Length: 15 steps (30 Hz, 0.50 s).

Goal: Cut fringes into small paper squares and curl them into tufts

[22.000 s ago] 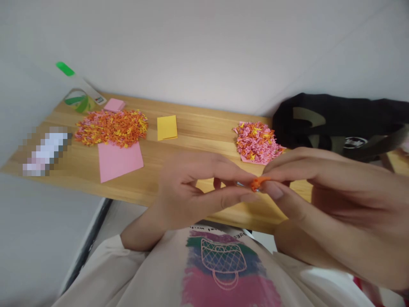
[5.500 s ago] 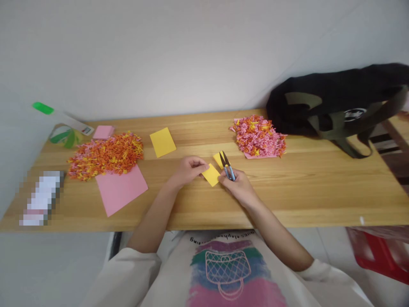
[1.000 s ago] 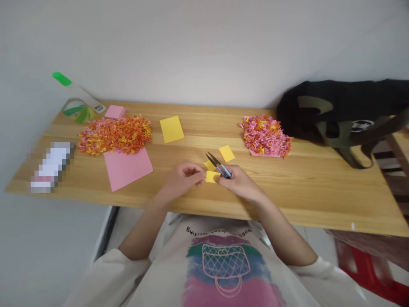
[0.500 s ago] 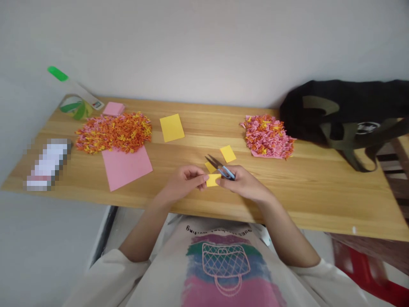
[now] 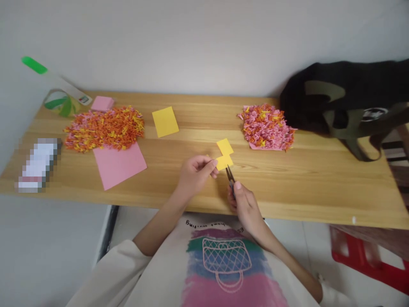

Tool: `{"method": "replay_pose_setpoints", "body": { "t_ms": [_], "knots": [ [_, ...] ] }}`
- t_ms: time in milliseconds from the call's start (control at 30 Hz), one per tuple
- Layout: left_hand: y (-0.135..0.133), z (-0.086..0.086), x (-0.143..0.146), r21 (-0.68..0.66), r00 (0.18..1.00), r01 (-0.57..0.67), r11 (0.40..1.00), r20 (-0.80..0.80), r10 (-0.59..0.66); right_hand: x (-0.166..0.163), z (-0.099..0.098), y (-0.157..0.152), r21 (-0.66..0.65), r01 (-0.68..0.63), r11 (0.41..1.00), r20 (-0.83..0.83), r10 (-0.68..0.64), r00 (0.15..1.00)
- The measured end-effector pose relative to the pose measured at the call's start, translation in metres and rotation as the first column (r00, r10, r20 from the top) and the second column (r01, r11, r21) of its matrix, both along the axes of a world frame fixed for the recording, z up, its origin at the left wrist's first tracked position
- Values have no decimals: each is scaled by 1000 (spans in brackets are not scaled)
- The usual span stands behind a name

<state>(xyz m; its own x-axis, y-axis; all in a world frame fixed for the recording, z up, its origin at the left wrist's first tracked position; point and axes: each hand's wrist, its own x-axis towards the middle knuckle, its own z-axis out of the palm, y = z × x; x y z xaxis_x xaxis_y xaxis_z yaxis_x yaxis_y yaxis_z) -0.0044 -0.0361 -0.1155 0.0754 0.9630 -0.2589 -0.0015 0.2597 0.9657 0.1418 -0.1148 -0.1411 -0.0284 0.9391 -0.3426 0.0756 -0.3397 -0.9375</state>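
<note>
My left hand (image 5: pixel 194 174) pinches a small yellow paper square (image 5: pixel 224 162) just above the wooden table (image 5: pixel 306 179). My right hand (image 5: pixel 243 204) is closed on small scissors (image 5: pixel 230 175), whose blades point up at the lower edge of that square. A second small yellow square (image 5: pixel 225 146) lies flat on the table just beyond. A larger yellow sheet (image 5: pixel 165 121) lies further back to the left.
A pile of orange, pink and yellow paper shreds (image 5: pixel 104 128) sits at the left above a pink sheet (image 5: pixel 119 165). A second pile (image 5: pixel 266 127) lies at the right, next to a black bag (image 5: pixel 348 102). A pink pad (image 5: pixel 102 103) and tape roll (image 5: pixel 60 102) are at the far left.
My right hand has drawn back toward the table's near edge and turned the scissors so the blades point up at the yellow square. My left hand has lifted the square slightly further away.
</note>
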Motion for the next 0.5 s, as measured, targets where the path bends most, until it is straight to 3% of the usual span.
{"method": "replay_pose_setpoints", "body": {
  "t_ms": [200,500],
  "knots": [
    [-7,-5,11,30,995,98,995,0,-98,1,-3,5,-8,22,1000,-12,-22,1000],
    [-4,-6,15,28,993,115,993,-24,-114,1,-3,7,-2,34,999,-19,-34,999]
  ]
}}
